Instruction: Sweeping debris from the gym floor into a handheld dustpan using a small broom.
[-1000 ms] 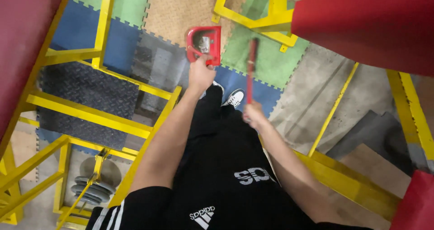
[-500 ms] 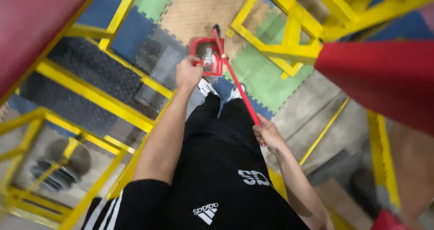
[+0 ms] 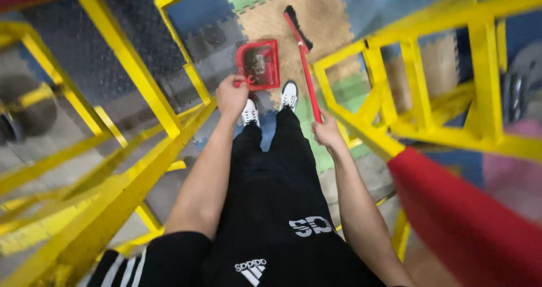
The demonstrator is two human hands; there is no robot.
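Head view looks straight down past black trousers to the floor. Left hand (image 3: 231, 95) is closed on the handle of a red dustpan (image 3: 259, 64), which hangs just ahead of the hand with its mouth facing away from the person, above the white shoes (image 3: 289, 94). Right hand (image 3: 327, 133) is wrapped around the red stick of a broom (image 3: 305, 67). That stick runs from the hand forward and slightly left, its long axis pointing away from the body, and ends in a dark brush head resting on a tan mat. Dustpan and broom lie just beside each other, the pan to the left of the stick, the brush head beyond the pan's far edge. Left hand is the nearer one to the pan.

Underfoot are foam puzzle mats (image 3: 316, 10) in tan, green, blue and grey. Yellow metal frames (image 3: 418, 112) stand close on both sides, with a red padded bar (image 3: 457, 213) at the lower right.
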